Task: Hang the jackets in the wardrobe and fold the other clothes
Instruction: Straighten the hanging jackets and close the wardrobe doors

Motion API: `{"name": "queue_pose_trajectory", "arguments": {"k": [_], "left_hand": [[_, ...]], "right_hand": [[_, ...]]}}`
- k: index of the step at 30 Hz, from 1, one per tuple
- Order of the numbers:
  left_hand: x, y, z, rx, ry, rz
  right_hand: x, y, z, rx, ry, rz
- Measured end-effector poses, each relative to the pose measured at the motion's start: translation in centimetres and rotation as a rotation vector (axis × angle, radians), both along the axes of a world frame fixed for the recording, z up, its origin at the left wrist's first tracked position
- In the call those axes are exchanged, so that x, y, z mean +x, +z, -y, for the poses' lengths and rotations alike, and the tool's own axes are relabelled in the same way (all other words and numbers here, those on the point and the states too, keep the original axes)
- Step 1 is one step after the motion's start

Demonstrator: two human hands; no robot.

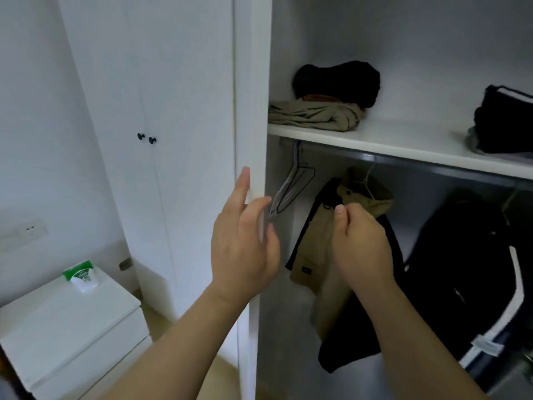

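Here, two jackets hang on the rail [432, 167]: tan jacket [314, 249], black jacket [461, 269]. Two folded piles [317, 114] sit on the shelf [403, 134] above. My left hand [242, 243] is spread, empty; my right hand [363, 243] curls before the tan one, grip unclear

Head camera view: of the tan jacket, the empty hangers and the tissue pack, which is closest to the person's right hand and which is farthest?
1. tan jacket - directly behind the right hand.
2. empty hangers - hanging up and to its left.
3. tissue pack - far left, on the nightstand.
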State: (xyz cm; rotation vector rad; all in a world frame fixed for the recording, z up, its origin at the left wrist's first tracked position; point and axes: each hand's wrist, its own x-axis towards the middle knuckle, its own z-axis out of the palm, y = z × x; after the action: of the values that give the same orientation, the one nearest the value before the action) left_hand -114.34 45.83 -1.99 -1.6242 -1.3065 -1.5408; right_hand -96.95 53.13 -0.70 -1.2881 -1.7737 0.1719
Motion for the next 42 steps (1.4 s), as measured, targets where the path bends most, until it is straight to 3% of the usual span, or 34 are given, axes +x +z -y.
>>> {"name": "queue_pose_trajectory", "arguments": {"k": [9, 13, 21, 29, 33, 36, 39, 42], "left_hand": [[5.2, 0.1, -6.9, -0.259, -0.295, -0.170], [6.3, 0.0, -12.1, -0.264, -0.281, -0.358], [6.3, -0.8, -19.0, -0.237, -0.334, -0.635], [7.3, 0.0, -20.5, -0.355, -0.276, -0.705], [8.9, 1.0, -18.4, -0.489, -0.313, -0.621], [10.9, 1.4, -15.2, -0.378, -0.532, -0.572], [13.6, 1.2, -12.3, -0.127, -0.824, -0.684], [16.0, 1.2, -10.0, -0.056, -0.965, -0.818]], "right_hand": [[4.3, -1.1, -0.5, -0.052, -0.254, -0.045], [5.2, -1.0, -1.1, 0.025, -0.362, -0.059], [4.5, -1.7, -2.5, -0.048, -0.671, -0.103], [3.3, -1.7, -1.6, -0.123, -0.852, -0.076], [3.4, -1.2, -0.4, -0.064, -0.894, -0.079], [5.0, -1.1, 1.9, -0.004, -1.024, -0.032], [7.6, -0.9, 5.1, 0.019, -1.266, -0.037], [10.5, -0.7, 9.1, 0.026, -1.508, -0.054]]}}
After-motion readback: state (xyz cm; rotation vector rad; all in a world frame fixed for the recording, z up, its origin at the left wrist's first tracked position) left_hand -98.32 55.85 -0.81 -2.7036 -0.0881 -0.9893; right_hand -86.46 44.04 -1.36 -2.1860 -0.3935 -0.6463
